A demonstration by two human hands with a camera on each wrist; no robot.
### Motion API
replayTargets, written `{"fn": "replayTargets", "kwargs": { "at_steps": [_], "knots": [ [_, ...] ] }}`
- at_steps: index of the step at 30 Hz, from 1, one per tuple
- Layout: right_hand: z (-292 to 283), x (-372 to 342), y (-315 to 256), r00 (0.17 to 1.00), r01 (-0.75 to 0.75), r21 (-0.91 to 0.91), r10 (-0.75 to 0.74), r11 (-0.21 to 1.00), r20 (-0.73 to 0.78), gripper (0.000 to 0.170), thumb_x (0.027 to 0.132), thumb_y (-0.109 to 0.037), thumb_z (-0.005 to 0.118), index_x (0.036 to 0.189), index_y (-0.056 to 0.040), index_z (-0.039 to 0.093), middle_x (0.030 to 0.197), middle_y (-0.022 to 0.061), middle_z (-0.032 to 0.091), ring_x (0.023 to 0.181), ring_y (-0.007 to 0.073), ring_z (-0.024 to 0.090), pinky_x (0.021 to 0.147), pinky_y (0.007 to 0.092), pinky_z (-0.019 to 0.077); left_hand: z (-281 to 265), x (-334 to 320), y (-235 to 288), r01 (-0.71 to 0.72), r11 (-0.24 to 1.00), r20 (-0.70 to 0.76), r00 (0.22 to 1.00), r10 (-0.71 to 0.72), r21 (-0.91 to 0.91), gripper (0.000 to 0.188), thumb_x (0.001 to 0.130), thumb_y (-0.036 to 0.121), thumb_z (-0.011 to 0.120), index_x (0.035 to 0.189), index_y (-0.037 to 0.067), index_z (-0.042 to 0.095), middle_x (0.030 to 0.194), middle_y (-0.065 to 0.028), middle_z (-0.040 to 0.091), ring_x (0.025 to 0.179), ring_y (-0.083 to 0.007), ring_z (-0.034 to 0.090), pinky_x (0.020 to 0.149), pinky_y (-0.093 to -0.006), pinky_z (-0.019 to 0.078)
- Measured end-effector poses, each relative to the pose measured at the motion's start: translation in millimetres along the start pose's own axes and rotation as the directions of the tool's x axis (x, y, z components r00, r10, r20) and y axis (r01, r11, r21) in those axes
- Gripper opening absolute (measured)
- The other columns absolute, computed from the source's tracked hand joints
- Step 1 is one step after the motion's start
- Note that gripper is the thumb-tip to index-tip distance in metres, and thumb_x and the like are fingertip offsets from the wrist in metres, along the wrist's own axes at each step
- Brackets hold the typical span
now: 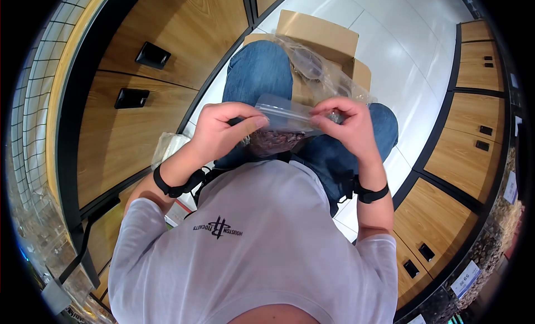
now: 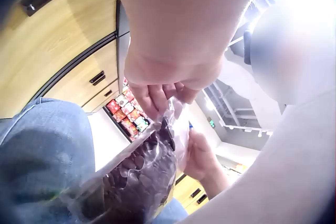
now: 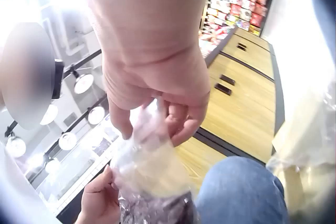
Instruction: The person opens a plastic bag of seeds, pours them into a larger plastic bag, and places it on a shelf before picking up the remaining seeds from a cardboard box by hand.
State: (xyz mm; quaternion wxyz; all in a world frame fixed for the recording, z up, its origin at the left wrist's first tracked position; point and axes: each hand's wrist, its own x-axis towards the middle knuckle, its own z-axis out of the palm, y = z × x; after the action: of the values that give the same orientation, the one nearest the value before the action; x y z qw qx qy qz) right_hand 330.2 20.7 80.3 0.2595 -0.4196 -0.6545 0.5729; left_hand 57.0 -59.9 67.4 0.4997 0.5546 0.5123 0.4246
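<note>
A clear zip bag [image 1: 283,116] spans the gap between both hands over the lap, its top edge stretched flat. Dark reddish-brown flat pieces [image 1: 277,142] fill its lower part, and in the left wrist view they bulge against the plastic [image 2: 142,176]. My left hand [image 1: 225,129] pinches the bag's left top corner between thumb and fingers. At the opposite corner, my right hand [image 1: 346,125] pinches the top edge the same way. From the right wrist view, the upper bag [image 3: 152,163] hangs beneath the right hand [image 3: 157,87].
An open cardboard box [image 1: 317,34] with loose clear plastic [image 1: 312,67] stands on the white tiled floor [image 1: 390,51] beyond the knees. Wooden cabinets [image 1: 150,23] with black handles line the left, and more cabinets [image 1: 473,112] the right. Beside the left forearm lies a white plastic-wrapped package [image 1: 170,146].
</note>
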Motion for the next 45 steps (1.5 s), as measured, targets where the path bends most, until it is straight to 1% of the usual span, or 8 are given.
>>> {"fn": "replayTargets", "kwargs": {
  "at_steps": [1,3,6,13,15,24,31,45],
  "knots": [
    [-0.2,1.9,-13.4,1.0,-0.006,-0.003,0.006,1.0,0.001,0.011,0.079,0.001,0.077,0.089,0.0,0.072,0.091,0.0064,0.075,0.084,0.0124,0.068,0.076,0.0261,0.0539,3.3,0.1,2.1,-0.054,0.997,0.008,0.999,0.053,0.054,0.01,0.09,0.008,0.075,0.095,0.0,0.075,0.09,-0.0071,0.076,0.08,-0.0089,0.068,0.072,-0.0247,0.0549],
    [9.0,6.0,-34.5,0.977,0.214,-0.325,-0.205,0.921,0.06,0.011,0.078,-0.001,0.077,0.088,-0.0024,0.073,0.086,0.0065,0.073,0.079,0.0155,0.067,0.073,0.0272,0.0528,10.0,0.1,5.7,-0.121,0.989,0.003,0.993,0.121,0.081,0.011,0.09,0.009,0.074,0.094,-0.001,0.074,0.087,-0.0092,0.075,0.076,-0.0135,0.07,0.069,-0.0263,0.0546],
    [31.1,9.3,-47.9,0.947,0.317,-0.348,-0.317,0.882,0.058,0.011,0.076,-0.008,0.078,0.085,-0.0047,0.073,0.079,0.0073,0.069,0.074,0.0222,0.068,0.068,0.0306,0.0544,15.4,0.8,8.6,-0.232,0.962,0.053,0.972,0.227,0.145,0.011,0.091,0.01,0.072,0.093,0.0,0.072,0.082,-0.0129,0.071,0.07,-0.0242,0.069,0.064,-0.0306,0.0532],
    [46.2,12.8,-46.6,0.959,0.279,-0.298,-0.283,0.913,0.031,0.014,0.073,-0.004,0.078,0.086,-0.0037,0.072,0.084,0.0054,0.07,0.077,0.0178,0.067,0.07,0.0276,0.0519,7.0,1.1,13.3,-0.266,0.947,0.114,0.962,0.249,0.179,0.01,0.093,0.005,0.066,0.098,-0.002,0.071,0.087,-0.0138,0.073,0.074,-0.0222,0.071,0.067,-0.0288,0.0539],
    [48.5,13.3,-48.6,0.952,0.299,-0.312,-0.305,0.902,0.03,0.013,0.073,-0.009,0.079,0.083,-0.0046,0.072,0.08,0.0078,0.069,0.076,0.0249,0.068,0.069,0.0336,0.0538,7.1,1.2,11.9,-0.303,0.936,0.102,0.952,0.289,0.179,0.01,0.093,0.004,0.065,0.098,-0.003,0.07,0.086,-0.0144,0.073,0.073,-0.0243,0.071,0.066,-0.0298,0.0542],
    [52.7,14.2,-46.5,0.929,0.343,-0.419,-0.37,0.841,0.019,0.014,0.068,-0.013,0.079,0.078,-0.0082,0.069,0.075,0.0058,0.067,0.073,0.0276,0.065,0.068,0.0367,0.0512,1.5,7.0,17.5,-0.382,0.879,0.159,0.923,0.349,0.287,0.01,0.092,0.008,0.066,0.097,0.0,0.07,0.084,-0.0152,0.071,0.075,-0.033,0.07,0.064,-0.0376,0.0549],
    [56.8,17.0,-45.2,0.9,0.392,-0.42,-0.435,0.818,-0.007,0.013,0.067,-0.012,0.076,0.077,-0.0084,0.069,0.075,0.006,0.067,0.072,0.0284,0.065,0.068,0.0375,0.0512,0.4,8.3,23.7,-0.37,0.862,0.154,0.929,0.337,0.346,0.009,0.092,0.008,0.066,0.095,0.0,0.071,0.083,-0.0149,0.071,0.074,-0.0323,0.07,0.063,-0.0367,0.0558],
    [40.1,7.0,-46.6,0.952,0.287,-0.406,-0.306,0.868,0.018,0.008,0.068,-0.01,0.073,0.072,-0.0061,0.067,0.069,0.007,0.066,0.065,0.0266,0.063,0.062,0.0355,0.0508,6.5,6.1,19.7,-0.375,0.857,0.095,0.926,0.366,0.354,0.011,0.092,0.008,0.069,0.094,-0.002,0.074,0.084,-0.0155,0.073,0.07,-0.0287,0.072,0.062,-0.0316,0.0564]
  ]
}}
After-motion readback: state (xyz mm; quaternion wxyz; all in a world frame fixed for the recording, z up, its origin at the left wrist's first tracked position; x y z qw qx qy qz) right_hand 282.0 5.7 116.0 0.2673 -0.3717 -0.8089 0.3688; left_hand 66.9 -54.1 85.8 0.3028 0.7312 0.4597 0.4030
